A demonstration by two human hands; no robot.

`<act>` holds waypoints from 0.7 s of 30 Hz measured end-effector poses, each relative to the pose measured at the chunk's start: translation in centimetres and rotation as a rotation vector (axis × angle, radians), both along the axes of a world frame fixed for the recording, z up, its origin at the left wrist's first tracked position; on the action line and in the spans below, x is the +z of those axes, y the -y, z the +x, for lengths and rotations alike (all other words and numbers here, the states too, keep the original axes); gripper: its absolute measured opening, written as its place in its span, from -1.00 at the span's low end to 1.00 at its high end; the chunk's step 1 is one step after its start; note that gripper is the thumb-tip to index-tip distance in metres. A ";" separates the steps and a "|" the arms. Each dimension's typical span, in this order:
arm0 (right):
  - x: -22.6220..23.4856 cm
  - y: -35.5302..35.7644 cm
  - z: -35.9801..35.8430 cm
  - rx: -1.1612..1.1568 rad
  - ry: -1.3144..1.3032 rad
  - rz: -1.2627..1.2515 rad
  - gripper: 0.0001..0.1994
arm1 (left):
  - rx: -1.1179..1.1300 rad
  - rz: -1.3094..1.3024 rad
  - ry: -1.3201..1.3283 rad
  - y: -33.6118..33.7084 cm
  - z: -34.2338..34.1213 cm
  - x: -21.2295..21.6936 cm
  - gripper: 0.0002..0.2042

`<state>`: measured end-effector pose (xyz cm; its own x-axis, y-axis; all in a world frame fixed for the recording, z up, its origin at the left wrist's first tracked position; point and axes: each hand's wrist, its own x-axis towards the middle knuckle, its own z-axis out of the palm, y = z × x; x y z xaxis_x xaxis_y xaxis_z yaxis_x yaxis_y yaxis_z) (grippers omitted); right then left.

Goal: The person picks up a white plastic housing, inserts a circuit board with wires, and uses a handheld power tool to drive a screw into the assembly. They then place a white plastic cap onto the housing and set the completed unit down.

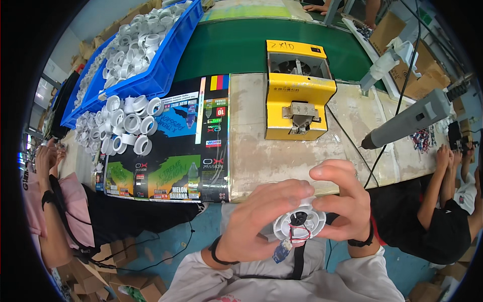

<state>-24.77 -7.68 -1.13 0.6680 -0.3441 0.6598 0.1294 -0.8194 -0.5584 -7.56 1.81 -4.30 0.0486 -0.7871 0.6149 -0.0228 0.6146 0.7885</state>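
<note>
Close to my body, in front of the bench edge, both hands are closed round a round white plastic housing (318, 225). A dark part sits in its middle, and thin red and black wires come out of it. From the wires hangs a small blue circuit board (280, 253), below the fingers of my left hand (261, 221). That hand grips the housing's left side. My right hand (347, 206) curls round its right side, thumb low and index finger raised above. What lies behind the housing is hidden.
A yellow screw feeder (297, 100) stands on the bench (251, 151). A grey electric screwdriver (410, 121) hangs at the right. Blue bins (156, 75) hold white plastic rings, with loose rings (132, 123) on a printed sheet (216, 176). Co-workers sit on both sides; cables (352, 143) cross the bench.
</note>
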 end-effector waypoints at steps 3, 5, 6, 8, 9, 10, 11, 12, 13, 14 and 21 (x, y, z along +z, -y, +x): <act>-0.2 0.0 0.2 -0.048 0.026 -0.039 -0.50 | -0.001 0.023 0.001 0.1 0.3 0.1 -0.34; -0.4 0.0 0.3 -0.078 0.039 -0.061 -0.50 | 0.003 0.057 -0.036 -0.2 0.2 0.1 -0.35; -0.7 -0.2 0.3 -0.101 0.056 -0.087 -0.51 | 0.004 0.088 -0.072 -0.3 0.2 0.0 -0.36; -1.1 -0.2 0.4 -0.124 0.072 -0.109 -0.51 | 0.021 0.093 -0.090 -0.3 0.2 -0.2 -0.36; -1.2 -0.3 0.5 -0.135 0.089 -0.112 -0.52 | 0.039 0.097 -0.107 -0.2 0.2 -0.2 -0.35; -1.3 -0.3 0.6 -0.146 0.106 -0.115 -0.52 | 0.038 0.103 -0.107 -0.2 0.3 -0.2 -0.35; -1.4 -0.3 0.5 -0.145 0.105 -0.113 -0.52 | 0.046 0.104 -0.114 -0.1 0.3 -0.3 -0.34; -1.4 -0.4 0.4 -0.159 0.104 -0.134 -0.52 | 0.054 0.106 -0.120 -0.1 0.4 -0.4 -0.33; -1.5 -0.5 0.4 -0.172 0.104 -0.154 -0.53 | 0.054 0.109 -0.121 -0.2 0.4 -0.4 -0.33; -1.6 -0.5 0.4 -0.171 0.102 -0.151 -0.53 | 0.057 0.119 -0.118 -0.2 0.3 -0.4 -0.33; -2.0 -0.5 0.3 -0.148 0.189 -0.124 -0.59 | 0.061 0.157 -0.100 0.0 0.5 -0.3 -0.29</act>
<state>-24.46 -7.18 -3.13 0.4774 -0.3377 0.8112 0.0951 -0.8979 -0.4297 -7.06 1.80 -4.65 0.1541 -0.8665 0.4747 0.0268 0.4840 0.8747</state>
